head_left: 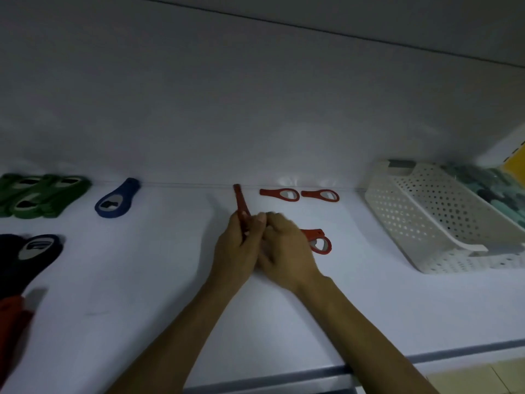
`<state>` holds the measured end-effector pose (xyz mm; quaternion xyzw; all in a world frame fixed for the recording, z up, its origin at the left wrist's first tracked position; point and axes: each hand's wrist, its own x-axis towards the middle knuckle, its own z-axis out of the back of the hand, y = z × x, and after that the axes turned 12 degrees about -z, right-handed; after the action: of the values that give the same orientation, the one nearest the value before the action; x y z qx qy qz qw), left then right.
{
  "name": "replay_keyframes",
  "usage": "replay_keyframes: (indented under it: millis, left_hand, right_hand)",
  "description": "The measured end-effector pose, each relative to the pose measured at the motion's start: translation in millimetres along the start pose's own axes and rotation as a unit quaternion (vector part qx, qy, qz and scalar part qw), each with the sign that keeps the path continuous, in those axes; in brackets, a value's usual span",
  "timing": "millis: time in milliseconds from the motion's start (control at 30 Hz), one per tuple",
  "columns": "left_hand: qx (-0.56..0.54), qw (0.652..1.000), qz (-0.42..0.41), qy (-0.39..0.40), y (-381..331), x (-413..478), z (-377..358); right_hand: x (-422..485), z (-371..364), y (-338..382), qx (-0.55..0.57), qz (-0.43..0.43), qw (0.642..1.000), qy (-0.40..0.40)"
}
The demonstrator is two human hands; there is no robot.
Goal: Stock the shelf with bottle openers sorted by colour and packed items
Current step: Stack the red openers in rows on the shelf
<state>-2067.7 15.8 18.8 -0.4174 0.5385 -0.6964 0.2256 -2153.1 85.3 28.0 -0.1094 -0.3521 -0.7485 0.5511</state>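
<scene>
My left hand grips a red bottle opener whose handle points up toward the shelf's back wall. My right hand presses against the left hand with curled fingers, fingertips meeting near the opener. Whether the right hand holds anything is hidden. Another red opener shows from behind the right hand, on its right side. Two more red openers lie flat in a row at the back of the white shelf.
Green openers are piled at the back left, with a blue opener beside them. Dark openers and red items lie at the left edge. A white perforated basket stands at the right, bluish packed items behind it.
</scene>
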Motion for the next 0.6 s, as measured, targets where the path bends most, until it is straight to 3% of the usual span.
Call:
replay_keyframes:
  millis: [100, 200, 267, 333, 367, 467, 600]
  left_hand:
    - [-0.078, 0.994, 0.02, -0.079, 2.8, 6.6, 5.1]
    - [-0.124, 0.988, 0.028, -0.088, -0.1, 8.4, 6.3]
    - [-0.129, 0.988, 0.025, -0.077, 1.0, 8.3, 4.9]
    - [-0.137, 0.987, 0.024, -0.077, 2.5, 8.1, 4.8]
    - [-0.138, 0.987, 0.025, -0.078, 4.1, 8.4, 4.9]
    - [-0.148, 0.985, 0.028, -0.082, 5.7, 8.5, 5.1]
    - [-0.144, 0.986, 0.021, -0.081, 6.3, 8.9, 5.0]
  right_hand:
    - [5.4, -0.9, -2.4, 0.036, 0.059, 0.997, -0.017]
    - [31.4, 7.6, -24.8, 0.05, -0.118, 0.99, -0.054]
    - [54.7, 9.7, -49.2, -0.038, -0.219, 0.975, 0.014]
    - [68.3, 8.9, -65.7, -0.109, -0.258, 0.952, 0.123]
    - [70.4, 8.0, -69.7, -0.148, -0.259, 0.942, 0.154]
    - [71.9, 5.7, -72.1, -0.294, -0.173, 0.928, 0.147]
    - [70.2, 7.7, -68.8, -0.305, -0.115, 0.936, 0.132]
